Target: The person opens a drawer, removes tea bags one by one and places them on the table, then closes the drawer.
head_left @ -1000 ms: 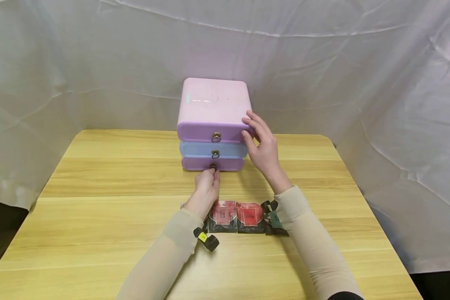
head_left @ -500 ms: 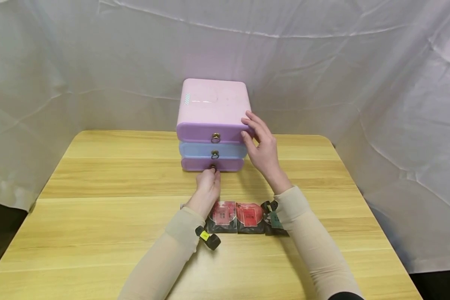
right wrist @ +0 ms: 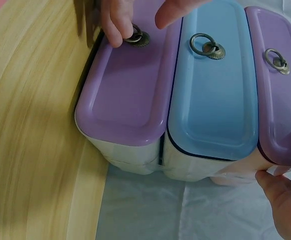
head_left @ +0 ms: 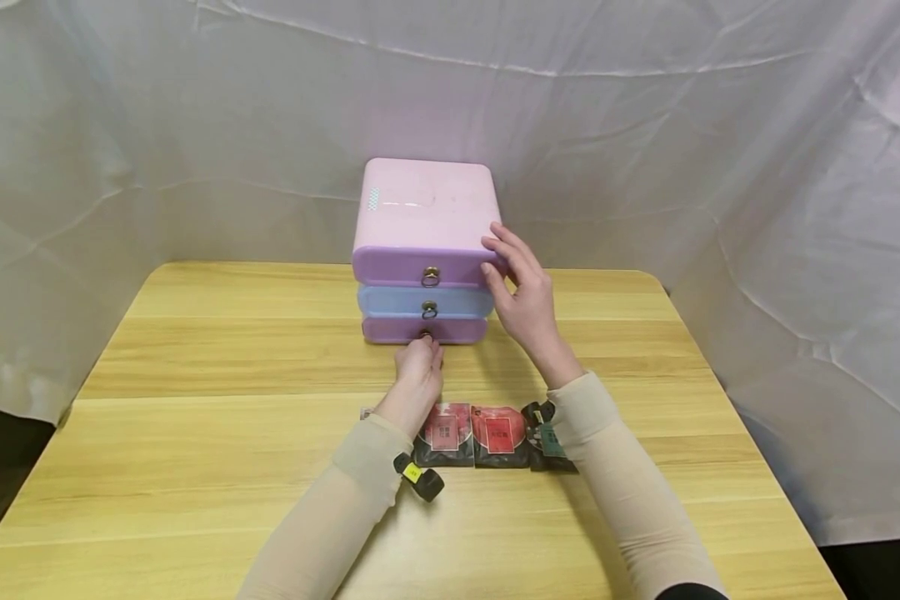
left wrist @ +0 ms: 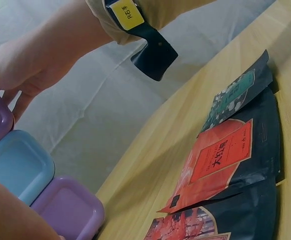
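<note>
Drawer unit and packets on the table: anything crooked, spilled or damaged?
Nothing stands out. The drawer unit stands upright with all three drawers closed. The left hand pinches the bottom drawer's ring pull; the right hand touches the unit's top corner. The packets lie flat in a row.

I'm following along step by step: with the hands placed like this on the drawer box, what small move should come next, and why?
Probably pull the bottom drawer straight out. The left hand already pinches its ring pull, the drawer looks fully closed, and the right hand braces the drawer box at its top right corner so it shouldn't slide.
</note>
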